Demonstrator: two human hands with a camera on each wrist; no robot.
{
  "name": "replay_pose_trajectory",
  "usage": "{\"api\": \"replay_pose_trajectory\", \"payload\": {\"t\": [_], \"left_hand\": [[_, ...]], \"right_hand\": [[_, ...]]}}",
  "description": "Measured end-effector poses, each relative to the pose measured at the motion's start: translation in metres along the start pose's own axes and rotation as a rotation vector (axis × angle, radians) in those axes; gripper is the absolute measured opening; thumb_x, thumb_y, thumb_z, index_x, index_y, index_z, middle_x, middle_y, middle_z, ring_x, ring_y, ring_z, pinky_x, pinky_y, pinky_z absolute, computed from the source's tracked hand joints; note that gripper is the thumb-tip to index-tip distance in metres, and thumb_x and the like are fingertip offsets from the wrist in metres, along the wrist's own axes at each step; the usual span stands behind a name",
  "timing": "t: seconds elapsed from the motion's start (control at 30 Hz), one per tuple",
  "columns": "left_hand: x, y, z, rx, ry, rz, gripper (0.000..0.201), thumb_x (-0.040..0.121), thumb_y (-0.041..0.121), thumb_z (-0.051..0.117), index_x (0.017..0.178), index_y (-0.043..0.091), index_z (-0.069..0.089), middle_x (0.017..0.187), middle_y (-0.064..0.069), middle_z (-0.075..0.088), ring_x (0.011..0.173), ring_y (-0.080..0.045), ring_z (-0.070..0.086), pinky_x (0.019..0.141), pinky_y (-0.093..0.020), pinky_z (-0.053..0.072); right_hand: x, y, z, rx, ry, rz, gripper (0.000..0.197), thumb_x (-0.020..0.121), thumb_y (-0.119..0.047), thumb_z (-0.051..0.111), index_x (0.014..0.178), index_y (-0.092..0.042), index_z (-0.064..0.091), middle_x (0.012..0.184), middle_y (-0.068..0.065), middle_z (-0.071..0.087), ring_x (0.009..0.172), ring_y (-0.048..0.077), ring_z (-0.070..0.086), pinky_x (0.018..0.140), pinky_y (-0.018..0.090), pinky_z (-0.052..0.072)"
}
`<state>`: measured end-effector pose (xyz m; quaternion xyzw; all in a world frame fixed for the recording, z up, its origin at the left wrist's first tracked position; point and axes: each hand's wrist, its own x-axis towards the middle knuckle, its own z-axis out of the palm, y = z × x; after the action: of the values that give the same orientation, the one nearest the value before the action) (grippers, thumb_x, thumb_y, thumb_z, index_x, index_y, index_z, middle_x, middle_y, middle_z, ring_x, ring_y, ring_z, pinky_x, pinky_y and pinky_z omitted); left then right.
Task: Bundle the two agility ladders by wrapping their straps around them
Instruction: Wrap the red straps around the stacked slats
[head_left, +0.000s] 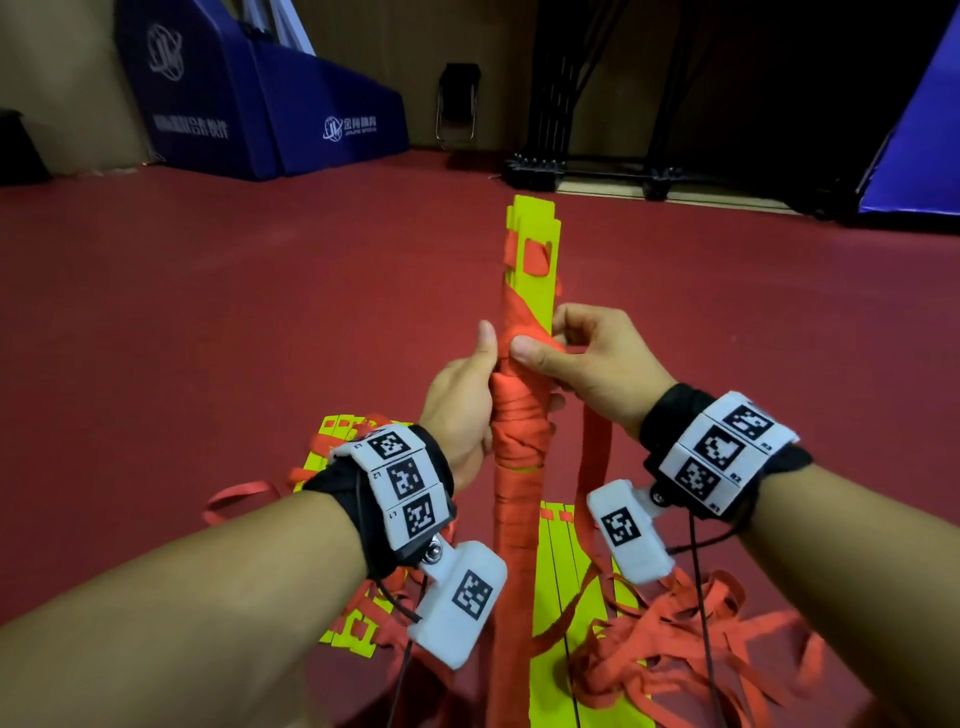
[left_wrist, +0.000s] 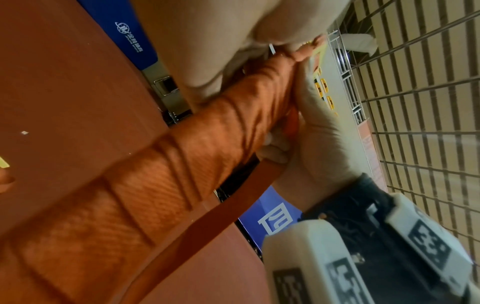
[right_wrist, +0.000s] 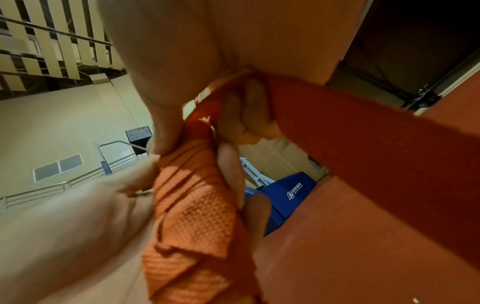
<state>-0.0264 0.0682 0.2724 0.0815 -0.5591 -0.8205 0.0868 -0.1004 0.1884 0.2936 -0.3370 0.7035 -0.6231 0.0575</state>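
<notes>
Head view: left hand (head_left: 462, 395) curled round the upright ladder bundle (head_left: 522, 415) at centre; right hand (head_left: 587, 364) at 3 o'clock of it, pinching the red strap (head_left: 595, 457). Second ladder (head_left: 337, 519) flat on the floor (head_left: 208, 312) at 8 o'clock.

Left wrist view: fingers (left_wrist: 275, 152) gripping the wrapped bundle (left_wrist: 182, 164).

Right wrist view: fingertips (right_wrist: 246, 115) curled on the strap (right_wrist: 363, 144).

Two hands are seen: left hand (head_left: 460, 400), right hand (head_left: 597, 364). Two agility ladders are counted: one wrapped bundle (head_left: 519, 415), one loose ladder (head_left: 343, 467) on the floor. Two blue pads (head_left: 260, 104) and one folding chair (head_left: 457, 101) are counted behind.
</notes>
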Motion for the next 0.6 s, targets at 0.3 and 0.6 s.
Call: {"api": "replay_pose_trajectory", "payload": {"t": [0.3,0.6], "left_hand": [[0.0,-0.001,0.001,0.07,-0.018,0.146,0.052,0.099,0.05,0.044,0.091,0.005,0.07,0.069,-0.012,0.069,0.052,-0.022,0.064,0.052,-0.031,0.056],[0.004,0.005,-0.005,0.127,0.097,0.163,0.05,0.107,0.045,0.038,0.095,0.008,0.07,0.067,-0.008,0.069,0.054,-0.019,0.064,0.056,-0.036,0.055]], "right_hand": [[0.001,0.002,-0.007,-0.019,-0.038,-0.05,0.018,0.088,-0.01,0.074,0.087,0.004,0.064,0.067,0.007,0.056,0.054,0.007,0.053,0.053,0.017,0.042],[0.001,0.001,-0.011,-0.02,-0.174,-0.187,0.02,0.095,0.0,0.061,0.08,-0.013,0.064,0.067,-0.01,0.061,0.063,0.005,0.054,0.064,0.017,0.043]]}}
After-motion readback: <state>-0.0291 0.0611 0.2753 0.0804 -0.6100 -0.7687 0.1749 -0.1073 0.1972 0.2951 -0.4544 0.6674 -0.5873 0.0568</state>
